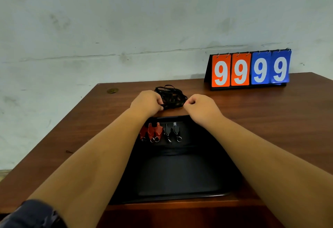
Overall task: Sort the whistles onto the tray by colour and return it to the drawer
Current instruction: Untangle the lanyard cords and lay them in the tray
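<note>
A black tray (pixel 180 177) lies on the brown table in front of me. Near its far edge stand three red whistles (pixel 153 132) in a row on the left and two black whistles (pixel 171 131) beside them on the right, each with a metal ring. Just beyond the tray sits a tangled pile of black lanyards (pixel 171 96). My left hand (pixel 146 102) grips the pile's left edge with curled fingers. On the pile's right edge, my right hand (pixel 200 108) pinches the cords with its fingers curled.
A flip scoreboard (pixel 249 69) showing 9 9 in orange and 9 9 in blue stands at the back right of the table (pixel 270 119). A pale wall rises behind. The table's left edge runs diagonally toward me.
</note>
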Action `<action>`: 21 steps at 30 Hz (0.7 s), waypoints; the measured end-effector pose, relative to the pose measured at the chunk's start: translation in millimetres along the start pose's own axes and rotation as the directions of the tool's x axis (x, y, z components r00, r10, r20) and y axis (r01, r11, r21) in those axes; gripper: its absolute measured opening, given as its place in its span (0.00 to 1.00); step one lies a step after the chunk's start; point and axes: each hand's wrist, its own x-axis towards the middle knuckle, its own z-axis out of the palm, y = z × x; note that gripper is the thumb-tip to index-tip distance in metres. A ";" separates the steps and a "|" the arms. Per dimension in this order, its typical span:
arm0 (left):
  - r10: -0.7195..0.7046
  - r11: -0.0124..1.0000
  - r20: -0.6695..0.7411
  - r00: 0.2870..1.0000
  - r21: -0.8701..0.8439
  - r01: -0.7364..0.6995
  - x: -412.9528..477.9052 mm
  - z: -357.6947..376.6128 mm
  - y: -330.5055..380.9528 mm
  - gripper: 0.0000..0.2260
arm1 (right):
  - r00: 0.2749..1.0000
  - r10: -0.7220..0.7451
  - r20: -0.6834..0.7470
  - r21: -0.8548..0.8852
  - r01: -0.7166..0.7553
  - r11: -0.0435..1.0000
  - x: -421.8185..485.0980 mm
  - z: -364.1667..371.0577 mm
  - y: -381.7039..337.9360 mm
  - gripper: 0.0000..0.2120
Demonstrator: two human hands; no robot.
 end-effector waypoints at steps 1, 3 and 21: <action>0.002 1.000 -0.024 1.000 -0.017 -0.002 -1.2 -1.5 0.5 0.02 | 1.000 -0.002 -0.008 0.003 0.002 1.000 0.2 -1.5 -0.1 0.09; 0.025 0.997 -0.087 0.996 -0.066 -0.031 -5.7 -6.0 -0.4 0.00 | 1.000 -0.007 -0.019 0.008 0.007 1.000 0.7 -4.4 -1.0 0.08; 0.200 0.771 -0.197 0.960 -0.573 -0.278 -89.2 -112.0 32.0 0.06 | 0.988 -0.153 0.034 0.288 0.137 0.948 -27.7 -8.7 -73.7 0.14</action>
